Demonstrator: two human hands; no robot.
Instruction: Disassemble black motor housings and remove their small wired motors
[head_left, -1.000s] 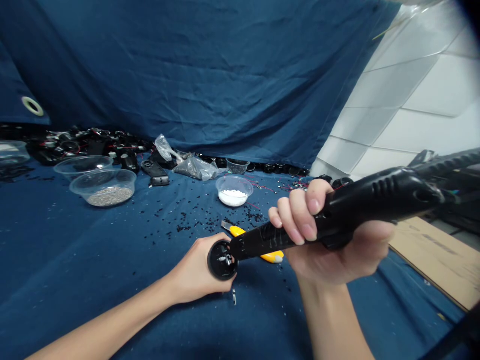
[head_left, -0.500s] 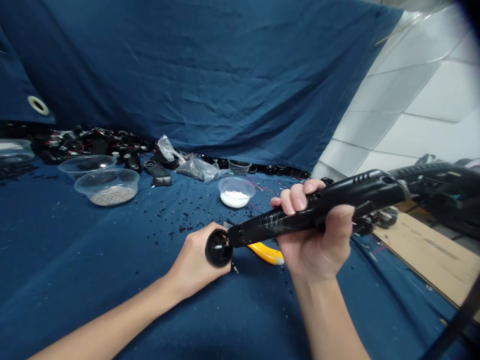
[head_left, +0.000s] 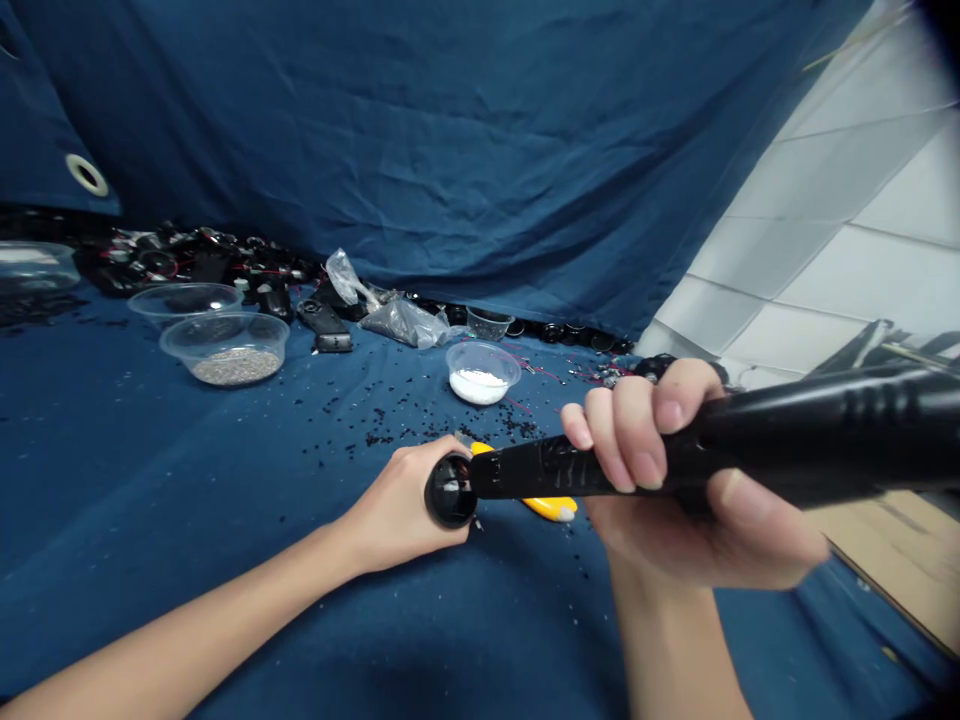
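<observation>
My left hand [head_left: 397,505] is wrapped round a small, round black plastic housing [head_left: 451,492], its hollow open end facing me. My right hand [head_left: 645,480] grips a long black tubular electric screwdriver [head_left: 540,466], fingers over the top and thumb along the near side. The tool lies almost level, its narrow nose at the right rim of the housing. Whether a bit reaches inside cannot be made out. Partly hidden behind the nose, a curved yellow handle [head_left: 551,508] lies on the blue cloth [head_left: 300,620].
A clear bowl of white bits [head_left: 480,385] stands beyond my hands. Farther left is a clear bowl of grey small parts [head_left: 236,365]. Tiny black pieces [head_left: 382,435] are scattered between. Plastic bags [head_left: 409,322] and piled black parts [head_left: 202,260] line the back; cardboard [head_left: 900,555] lies right.
The screwdriver's rear has swung nearer to me and its body looks larger. My right hand has turned with it. The view has shifted slightly; my left hand still holds the housing.
</observation>
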